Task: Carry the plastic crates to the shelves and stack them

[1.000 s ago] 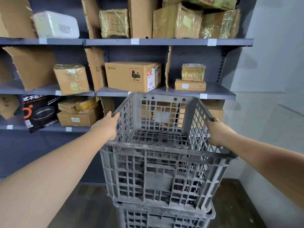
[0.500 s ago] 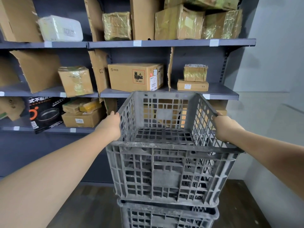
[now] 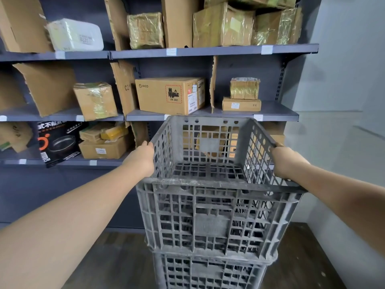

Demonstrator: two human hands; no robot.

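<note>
The grey slatted plastic crate [image 3: 210,205] had shifted rightward, apparently seated on another crate [image 3: 210,272]; left hand [image 3: 143,159] and right hand [image 3: 285,161] gripped its sides before dark metal shelves [image 3: 208,51].

- Dark wooden floor [image 3: 108,257]: a grey lower crate [image 3: 210,272] stands on it, near the shelving's right end.
- Grey shelves [image 3: 277,112]: cardboard boxes [image 3: 169,94] along every level, a white parcel [image 3: 76,36] on the top-left shelf, a black pan box [image 3: 57,142] lower left.

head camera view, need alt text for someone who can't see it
Two hands, left and right, grip the side rims of an empty grey plastic crate sitting on a second grey crate. Behind stand dark metal shelves loaded with cardboard boxes, including one marked PICO.
</note>
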